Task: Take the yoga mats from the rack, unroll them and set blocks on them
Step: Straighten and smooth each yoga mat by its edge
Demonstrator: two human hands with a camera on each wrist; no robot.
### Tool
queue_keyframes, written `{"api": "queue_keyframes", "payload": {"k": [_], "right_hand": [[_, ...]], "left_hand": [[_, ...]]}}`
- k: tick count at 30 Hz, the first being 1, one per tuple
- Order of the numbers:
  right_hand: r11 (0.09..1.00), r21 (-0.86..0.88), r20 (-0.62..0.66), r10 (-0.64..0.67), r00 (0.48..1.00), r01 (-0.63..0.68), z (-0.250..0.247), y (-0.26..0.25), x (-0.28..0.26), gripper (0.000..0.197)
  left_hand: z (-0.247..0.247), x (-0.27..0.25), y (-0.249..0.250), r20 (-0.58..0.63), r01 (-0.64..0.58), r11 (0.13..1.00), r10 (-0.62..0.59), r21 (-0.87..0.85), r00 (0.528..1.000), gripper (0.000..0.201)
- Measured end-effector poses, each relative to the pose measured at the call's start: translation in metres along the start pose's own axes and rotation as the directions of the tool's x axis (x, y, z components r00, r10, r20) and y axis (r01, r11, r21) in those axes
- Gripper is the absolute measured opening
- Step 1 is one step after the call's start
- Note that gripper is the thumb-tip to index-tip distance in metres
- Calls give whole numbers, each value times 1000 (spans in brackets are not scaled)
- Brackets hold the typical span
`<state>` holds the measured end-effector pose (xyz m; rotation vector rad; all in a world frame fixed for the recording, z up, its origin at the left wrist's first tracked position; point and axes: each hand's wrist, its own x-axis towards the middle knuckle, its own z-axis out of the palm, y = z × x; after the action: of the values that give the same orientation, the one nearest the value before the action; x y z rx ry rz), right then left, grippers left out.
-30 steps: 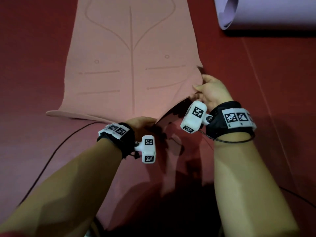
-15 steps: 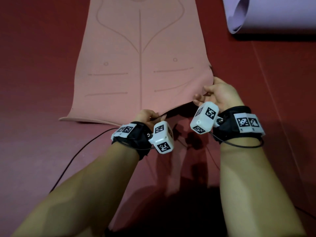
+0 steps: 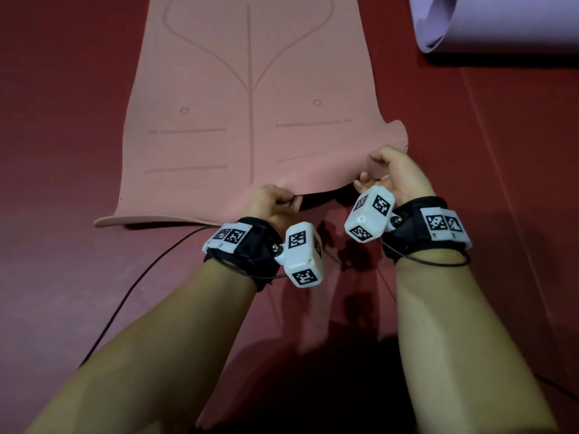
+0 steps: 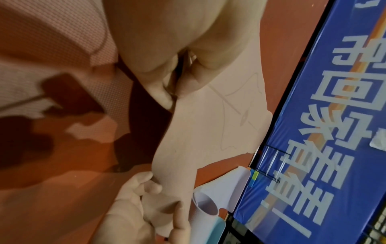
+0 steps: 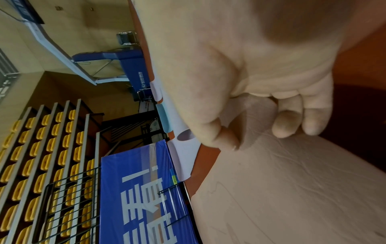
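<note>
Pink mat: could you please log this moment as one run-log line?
pink mat: unrolled, near end lifted | left hand: grips near edge | right hand: grips near right corner | purple mat: partly rolled | blocks: none placed

A dark red floor (image 3: 62, 89) fills the head view, crossed by a thin black cable (image 3: 131, 286) running toward the lower left. In the wrist views, a blue banner (image 4: 325, 115) with large white characters stands at the floor's edge, thin black wire bars showing in front of it. Behind the banner rise tiers of yellow seats (image 5: 41, 165). Farther back, a blue padded base (image 5: 117, 57) carries a slanted white arm beside a pale wall (image 5: 73, 24).
</note>
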<state>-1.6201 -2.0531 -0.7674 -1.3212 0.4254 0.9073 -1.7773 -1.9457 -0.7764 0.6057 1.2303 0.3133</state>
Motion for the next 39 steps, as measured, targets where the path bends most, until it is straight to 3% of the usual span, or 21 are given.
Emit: {"api": "queue_keyframes", "payload": {"k": [2,4,9,11,14,17,19,22,25,29,34,39], "right_hand": [[1000,-6,-42,-14,999,14,-1,3,2,24],[999,-9,-91,-40,995,40,-3,7,7,28],[999,36,-99,-21,995,25,0,12,7,9],[995,82,-58,63,996,-58,2,11,4,21],[976,87,57,193,980,-198,1,5,3,54],[977,2,55,212,976,-213,3,4,7,46],[972,-23,70,237,969,-236,1,5,14,42],[962,-102,41,259,965,-254,-2,9,22,60],[973,-178,-51,143,988,-150,0,7,18,49],[985,-153,-11,76,997,-77,0,11,21,57],[902,-432,-69,-9,998,-22,-8,16,26,75],[972,-234,-30,-25,999,17,-11,16,33,50]], "left_hand": [[4,9,-3,55,-40,988,49,-149,997,35],[6,16,0,87,-101,978,119,-183,989,42],[4,26,19,85,-318,943,310,102,947,44],[2,31,20,83,-367,916,358,162,930,44],[-1,35,19,83,-434,861,428,263,900,43],[-1,35,21,144,-488,804,468,340,872,41],[0,34,24,173,-469,783,438,408,882,38],[1,32,25,209,-403,748,346,528,915,33],[0,29,25,223,-372,706,299,603,928,30],[1,29,24,209,-384,624,337,680,918,26],[3,28,21,219,-378,352,414,856,884,6],[12,20,29,221,-289,187,316,939,923,18]]}}
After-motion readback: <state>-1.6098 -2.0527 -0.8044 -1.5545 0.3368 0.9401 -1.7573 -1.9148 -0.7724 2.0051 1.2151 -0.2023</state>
